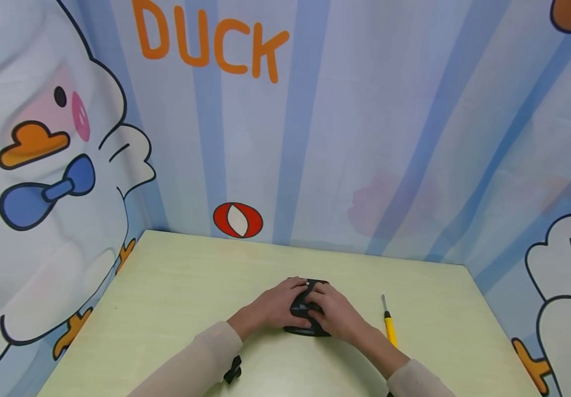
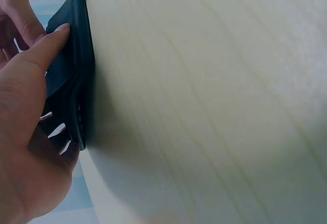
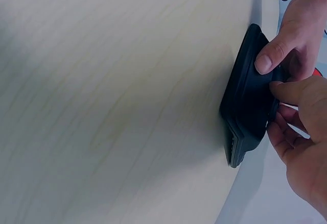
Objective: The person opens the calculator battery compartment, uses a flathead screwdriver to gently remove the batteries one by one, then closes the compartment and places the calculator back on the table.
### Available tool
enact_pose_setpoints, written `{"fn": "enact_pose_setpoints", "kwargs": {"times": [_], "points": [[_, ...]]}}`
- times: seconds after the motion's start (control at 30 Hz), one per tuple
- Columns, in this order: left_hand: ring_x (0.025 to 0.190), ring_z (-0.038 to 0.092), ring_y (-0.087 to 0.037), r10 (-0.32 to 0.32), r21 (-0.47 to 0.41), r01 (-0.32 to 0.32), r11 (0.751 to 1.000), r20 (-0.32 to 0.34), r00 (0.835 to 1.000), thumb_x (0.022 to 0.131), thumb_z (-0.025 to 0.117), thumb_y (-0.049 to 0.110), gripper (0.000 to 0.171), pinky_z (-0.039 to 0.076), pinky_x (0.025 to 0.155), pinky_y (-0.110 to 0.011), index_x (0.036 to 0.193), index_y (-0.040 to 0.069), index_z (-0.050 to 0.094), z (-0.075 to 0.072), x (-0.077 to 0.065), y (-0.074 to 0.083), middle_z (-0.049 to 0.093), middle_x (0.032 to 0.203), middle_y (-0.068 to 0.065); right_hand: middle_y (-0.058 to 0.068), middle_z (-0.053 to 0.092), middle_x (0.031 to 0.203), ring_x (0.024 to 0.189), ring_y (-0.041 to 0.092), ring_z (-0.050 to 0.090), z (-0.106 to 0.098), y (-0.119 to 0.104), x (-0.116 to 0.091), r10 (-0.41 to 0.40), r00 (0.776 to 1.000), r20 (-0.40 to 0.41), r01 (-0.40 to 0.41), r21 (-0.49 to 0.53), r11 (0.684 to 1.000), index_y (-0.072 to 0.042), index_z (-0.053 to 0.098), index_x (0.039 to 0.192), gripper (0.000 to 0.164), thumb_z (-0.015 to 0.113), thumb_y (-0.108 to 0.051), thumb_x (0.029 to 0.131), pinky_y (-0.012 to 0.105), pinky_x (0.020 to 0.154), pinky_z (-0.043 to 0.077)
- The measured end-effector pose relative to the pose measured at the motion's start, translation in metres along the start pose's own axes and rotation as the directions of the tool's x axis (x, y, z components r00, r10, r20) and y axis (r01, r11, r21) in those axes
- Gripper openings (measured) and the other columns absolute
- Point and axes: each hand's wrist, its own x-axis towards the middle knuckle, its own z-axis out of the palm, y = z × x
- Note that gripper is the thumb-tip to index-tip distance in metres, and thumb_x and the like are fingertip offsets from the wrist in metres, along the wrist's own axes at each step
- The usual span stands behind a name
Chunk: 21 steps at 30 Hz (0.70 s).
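Observation:
A flat black plastic device [image 1: 299,304] with a bent profile and rounded corners lies on the table between my two hands. My left hand [image 1: 276,303] holds its left side, the thumb across the near part and the fingers toward the far edge. From the right, my right hand [image 1: 339,313] grips the upper face with bent fingers, its thumb [image 3: 288,92] close to the left thumb. In the left wrist view the device [image 2: 77,40] shows its raised, angled side. Both hands cover much of its top.
To the right of my right hand lies a screwdriver [image 1: 389,328] with a yellow handle, its metal tip pointing away. The pale wooden table [image 1: 206,270] ends at a striped cloth backdrop [image 1: 251,138] with duck drawings.

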Motion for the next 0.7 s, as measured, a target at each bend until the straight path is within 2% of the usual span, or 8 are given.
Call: {"fn": "enact_pose_setpoints", "kwargs": {"times": [0.2, 0.43, 0.7], "points": [[0.156, 0.033, -0.027, -0.002, -0.008, 0.002, 1.0, 0.001, 1.0, 0.091, 0.078, 0.06, 0.093, 0.041, 0.12, -0.043, 0.161, 0.01, 0.045, 0.0014, 0.0007, -0.0002, 0.037, 0.168, -0.008, 0.006, 0.064, 0.117, 0.118, 0.027, 0.062, 0.0005, -0.0014, -0.0005, -0.003, 1.0, 0.004, 0.003, -0.01, 1.0, -0.011, 0.072, 0.109, 0.016, 0.081, -0.011, 0.096, 0.047, 0.104, 0.054], [0.157, 0.032, -0.027, 0.009, -0.01, -0.009, 1.0, -0.002, 1.0, 0.091, 0.077, 0.06, 0.093, 0.039, 0.121, -0.043, 0.162, 0.01, 0.045, 0.004, 0.0018, -0.003, 0.037, 0.169, -0.007, 0.005, 0.064, 0.114, 0.114, 0.025, 0.062, -0.0019, -0.0032, -0.001, -0.053, 0.999, 0.007, 0.053, -0.04, 0.998, -0.009, 0.076, 0.11, 0.015, 0.08, -0.009, 0.095, 0.045, 0.102, 0.056], [0.158, 0.03, -0.027, 0.014, -0.007, -0.014, 1.0, 0.002, 1.0, 0.092, 0.076, 0.059, 0.091, 0.039, 0.122, -0.043, 0.162, 0.01, 0.044, 0.0043, 0.0023, -0.0043, 0.037, 0.169, -0.007, 0.005, 0.065, 0.114, 0.113, 0.025, 0.064, -0.004, -0.005, -0.0004, -0.07, 0.997, 0.011, 0.071, -0.088, 0.994, -0.01, 0.076, 0.108, 0.014, 0.081, -0.01, 0.095, 0.044, 0.101, 0.056]]}}
